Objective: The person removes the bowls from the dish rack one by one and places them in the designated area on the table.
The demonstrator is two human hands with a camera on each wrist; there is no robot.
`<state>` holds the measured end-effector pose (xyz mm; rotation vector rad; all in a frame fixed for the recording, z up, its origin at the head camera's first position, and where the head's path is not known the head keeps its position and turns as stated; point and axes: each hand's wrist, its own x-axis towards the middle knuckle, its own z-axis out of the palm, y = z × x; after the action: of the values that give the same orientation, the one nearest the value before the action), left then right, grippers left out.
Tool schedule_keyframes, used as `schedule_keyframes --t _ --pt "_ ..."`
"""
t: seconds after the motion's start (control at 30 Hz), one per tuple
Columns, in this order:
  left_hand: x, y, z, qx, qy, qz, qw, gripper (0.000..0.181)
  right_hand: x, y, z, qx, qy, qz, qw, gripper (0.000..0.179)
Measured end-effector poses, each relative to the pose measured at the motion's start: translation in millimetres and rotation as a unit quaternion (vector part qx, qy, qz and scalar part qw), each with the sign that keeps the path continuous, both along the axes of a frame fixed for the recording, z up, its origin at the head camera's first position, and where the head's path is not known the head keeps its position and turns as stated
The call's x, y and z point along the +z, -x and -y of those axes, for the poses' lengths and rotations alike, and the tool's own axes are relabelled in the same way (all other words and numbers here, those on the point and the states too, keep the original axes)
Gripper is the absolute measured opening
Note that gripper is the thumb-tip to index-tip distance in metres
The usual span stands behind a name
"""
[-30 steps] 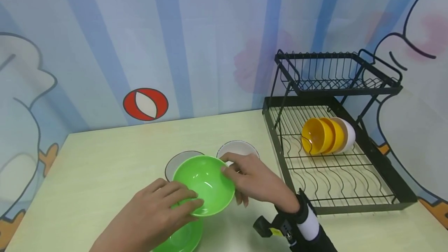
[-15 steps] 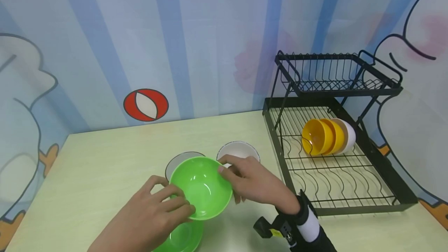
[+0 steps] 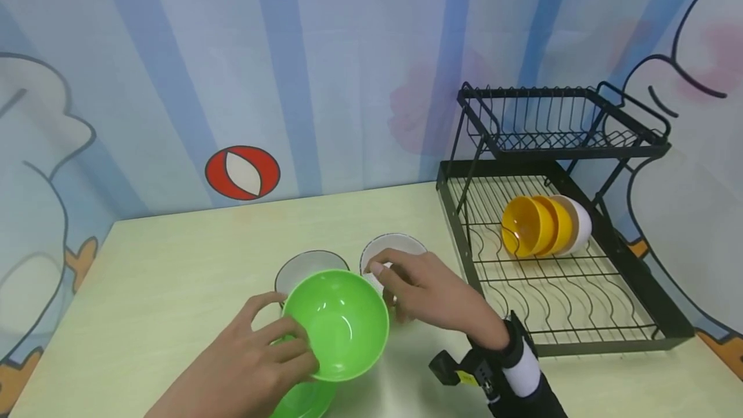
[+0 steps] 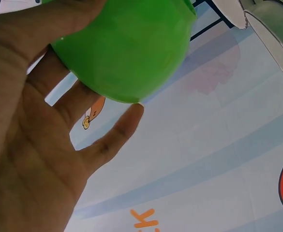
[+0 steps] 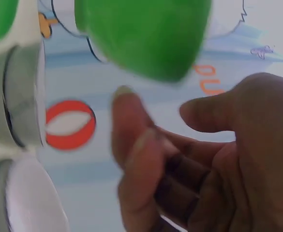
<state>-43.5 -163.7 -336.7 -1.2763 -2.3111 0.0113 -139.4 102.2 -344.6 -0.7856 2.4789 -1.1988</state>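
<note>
My left hand (image 3: 258,344) grips a green bowl (image 3: 339,324) by its left side, the bowl tilted and raised above the table. In the left wrist view the fingers (image 4: 114,137) lie along the outside of the green bowl (image 4: 131,53). To the right of that bowl is my right hand (image 3: 432,292), loosely bent and holding nothing. The right wrist view shows a gap between this hand (image 5: 214,154) and the green bowl (image 5: 151,34). A second green bowl (image 3: 304,400) sits below the held one, partly hidden.
Behind the hands, two pale dark-rimmed bowls stand on the table, a left one (image 3: 310,264) and a right one (image 3: 395,242). At right is a black two-tier dish rack (image 3: 563,328); two yellow bowls (image 3: 525,228) and a white bowl (image 3: 580,224) lean on its lower tier.
My right hand has let go of the green bowl's right rim and moved slightly right. The bowl, in my left hand, has come slightly lower and nearer.
</note>
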Motion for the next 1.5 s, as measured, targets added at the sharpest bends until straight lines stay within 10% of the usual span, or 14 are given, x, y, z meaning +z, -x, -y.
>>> schedule_keyframes --t 0.4,0.73,1.1,1.37,1.5 --pt "0.6 -2.4 -2.5 -0.023 -0.002 0.001 0.9997 0.027 9.9 13.5 -43 -0.123 -0.074 -0.078 0.9866 0.034" --pt "2.2 -4.6 -1.9 -0.001 0.002 0.106 0.9943 0.022 10.7 20.1 -55 -0.158 -0.082 -0.085 0.9803 0.034" --pt "-3.6 -6.7 -1.5 -0.029 -0.015 0.029 0.999 0.028 10.8 28.5 -90 -0.259 -0.102 -0.115 0.9535 0.049" --pt "-6.3 -10.7 -1.3 0.004 -0.003 0.134 0.9909 0.018 0.3 36.1 -110 -0.328 -0.117 -0.171 0.9219 0.054" --pt "-8.2 -11.5 -1.5 0.01 0.005 0.148 0.989 0.018 -4.7 39.8 -117 -0.312 -0.147 -0.151 0.9262 0.056"
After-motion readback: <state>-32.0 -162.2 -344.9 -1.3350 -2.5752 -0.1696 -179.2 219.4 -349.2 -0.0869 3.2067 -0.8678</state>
